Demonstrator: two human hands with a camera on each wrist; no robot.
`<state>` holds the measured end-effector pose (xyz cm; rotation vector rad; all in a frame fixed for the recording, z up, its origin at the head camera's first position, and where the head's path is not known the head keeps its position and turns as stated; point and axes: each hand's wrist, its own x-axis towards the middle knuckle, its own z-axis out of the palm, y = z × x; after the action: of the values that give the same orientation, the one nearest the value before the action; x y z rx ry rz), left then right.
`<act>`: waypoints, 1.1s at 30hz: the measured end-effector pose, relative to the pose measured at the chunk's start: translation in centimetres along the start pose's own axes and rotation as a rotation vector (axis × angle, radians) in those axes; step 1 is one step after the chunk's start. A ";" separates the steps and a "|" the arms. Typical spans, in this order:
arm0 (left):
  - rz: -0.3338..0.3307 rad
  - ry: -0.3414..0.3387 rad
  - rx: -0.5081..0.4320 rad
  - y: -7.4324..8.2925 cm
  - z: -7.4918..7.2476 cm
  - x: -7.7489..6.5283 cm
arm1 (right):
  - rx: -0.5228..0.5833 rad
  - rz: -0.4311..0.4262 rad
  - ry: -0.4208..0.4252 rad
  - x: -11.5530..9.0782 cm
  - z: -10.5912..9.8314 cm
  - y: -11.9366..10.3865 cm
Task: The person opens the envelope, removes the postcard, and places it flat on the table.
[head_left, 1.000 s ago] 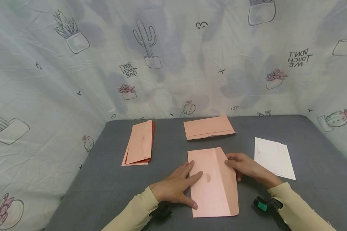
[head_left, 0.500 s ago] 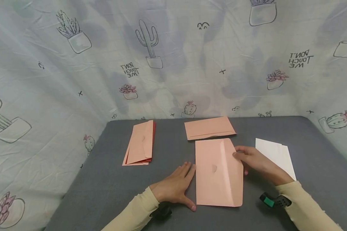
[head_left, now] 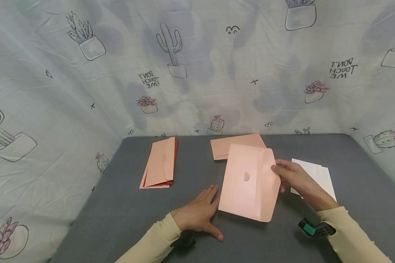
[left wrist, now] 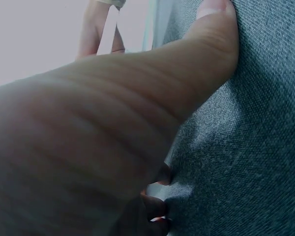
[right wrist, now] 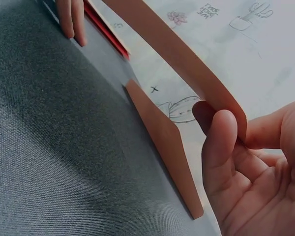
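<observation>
A pink envelope with its flap unfolded to the right is tilted above the grey table. My right hand pinches it by the flap's outer edge. In the right wrist view, thumb and fingers clasp that edge, and the envelope appears as a thin strip lifted off the surface. Left of it, my left hand rests on the table with spread fingers, close to the envelope's lower left edge. The left wrist view is mostly filled by the left thumb on the cloth.
Behind the held envelope lies another pink envelope, partly covered by it. A stack of pink and red envelopes sits at the left. White cards lie at the right, partly behind the right hand. A cactus-print curtain hangs behind the table.
My right hand has moved the pink envelope away from me and slightly right, then raised and tilted it. My left hand no longer lies over the envelope and stays on the table.
</observation>
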<state>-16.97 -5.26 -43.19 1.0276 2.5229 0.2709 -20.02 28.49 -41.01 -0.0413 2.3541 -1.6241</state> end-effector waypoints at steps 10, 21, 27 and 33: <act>-0.018 0.012 0.054 0.2 -0.2 0.0 | 0.065 0.002 0.074 0.5 -0.3 -0.4; -0.024 -0.020 0.069 0.4 -0.1 0.3 | 0.122 -0.036 0.109 2.0 0.1 -1.6; -0.017 -0.023 0.062 0.5 -0.2 0.2 | 0.198 -0.052 0.130 3.1 0.8 -2.7; -0.020 -0.018 0.052 0.4 -0.4 0.0 | 0.280 -0.092 0.125 4.2 1.5 -3.6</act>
<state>-16.89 -4.93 -42.68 1.0190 2.5356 0.1900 -24.21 25.01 -39.06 0.0086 2.2174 -2.0410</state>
